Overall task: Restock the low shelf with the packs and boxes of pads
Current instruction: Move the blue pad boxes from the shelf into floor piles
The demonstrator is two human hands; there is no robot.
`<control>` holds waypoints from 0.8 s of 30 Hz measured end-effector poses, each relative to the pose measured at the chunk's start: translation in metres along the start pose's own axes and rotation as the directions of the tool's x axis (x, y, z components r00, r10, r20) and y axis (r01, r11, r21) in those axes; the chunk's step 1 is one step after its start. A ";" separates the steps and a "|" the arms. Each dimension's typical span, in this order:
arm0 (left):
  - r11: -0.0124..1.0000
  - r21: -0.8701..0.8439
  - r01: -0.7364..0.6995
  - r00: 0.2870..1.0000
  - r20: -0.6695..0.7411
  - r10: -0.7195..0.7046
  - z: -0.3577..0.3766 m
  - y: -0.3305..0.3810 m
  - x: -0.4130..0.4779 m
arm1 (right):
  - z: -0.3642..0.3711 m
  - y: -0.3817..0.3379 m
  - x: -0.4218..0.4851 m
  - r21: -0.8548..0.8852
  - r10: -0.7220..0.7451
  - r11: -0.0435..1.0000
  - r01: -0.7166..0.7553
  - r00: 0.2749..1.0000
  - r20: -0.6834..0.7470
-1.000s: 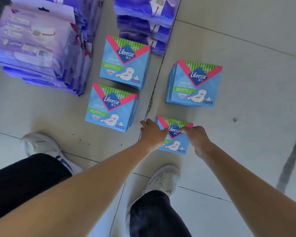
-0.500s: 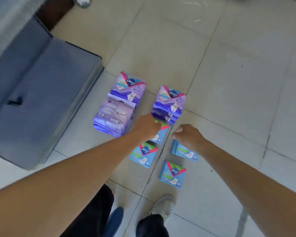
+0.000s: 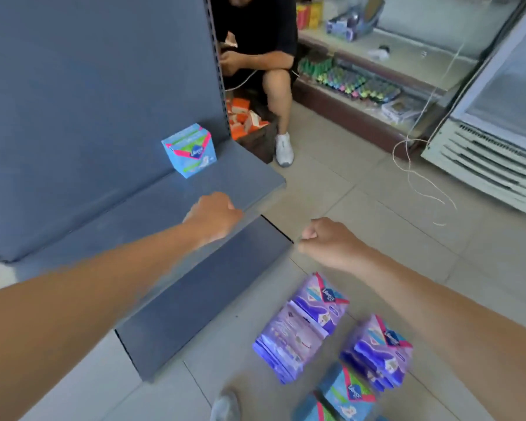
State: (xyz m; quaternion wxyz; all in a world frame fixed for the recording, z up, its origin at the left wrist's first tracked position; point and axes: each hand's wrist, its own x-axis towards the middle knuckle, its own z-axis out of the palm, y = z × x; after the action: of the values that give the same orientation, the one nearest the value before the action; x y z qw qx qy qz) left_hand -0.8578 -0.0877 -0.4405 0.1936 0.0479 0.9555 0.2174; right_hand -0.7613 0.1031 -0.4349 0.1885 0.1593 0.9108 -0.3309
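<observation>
The low grey-blue shelf [image 3: 128, 217] stands at the left with its back panel behind it. One blue box of pads [image 3: 190, 151] sits on it near the right end, tilted. My left hand [image 3: 213, 216] hovers over the shelf's front edge with its fingers curled and nothing in it. To the right, over the floor tiles, my right hand [image 3: 328, 242] is a fist that also holds nothing. Two stacks of purple packs [image 3: 301, 326] [image 3: 377, 350] lie on the floor below my right arm. Blue boxes [image 3: 346, 390] lie at the bottom edge.
A person in black [image 3: 264, 56] sits behind the shelf's right end, beside a dark crate of orange packets [image 3: 243, 117]. A display counter [image 3: 362, 86] and a white fridge [image 3: 492, 141] line the back right. A white cord [image 3: 422, 183] trails on the floor.
My hands let go of the blue box on the floor and rose away from the stacks. The view swung up from the floor to the shelf.
</observation>
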 end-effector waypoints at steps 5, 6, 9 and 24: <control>0.989 0.077 0.126 0.985 -0.131 -0.115 -0.057 -0.073 0.051 | 0.015 -0.092 0.055 -0.025 -0.113 0.993 0.114 0.993 0.024; 0.986 0.092 0.139 0.981 -0.153 -0.124 -0.063 -0.084 0.062 | 0.020 -0.105 0.065 -0.031 -0.128 0.991 0.129 0.991 0.026; 0.979 0.141 0.149 0.971 -0.209 -0.117 -0.074 -0.106 0.090 | 0.038 -0.125 0.093 -0.038 -0.142 0.989 0.143 0.989 0.036; 0.929 0.357 -0.098 0.957 -0.224 0.187 -0.083 -0.103 0.234 | 0.031 -0.091 0.169 -0.114 0.062 0.992 -0.058 0.997 0.037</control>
State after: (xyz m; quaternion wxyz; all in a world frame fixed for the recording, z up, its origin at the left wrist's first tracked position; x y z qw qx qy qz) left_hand -1.1063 -0.1723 -0.4973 0.0421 0.1224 0.9894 0.0660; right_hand -0.9399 0.0442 -0.4835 0.2254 0.1690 0.9189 -0.2763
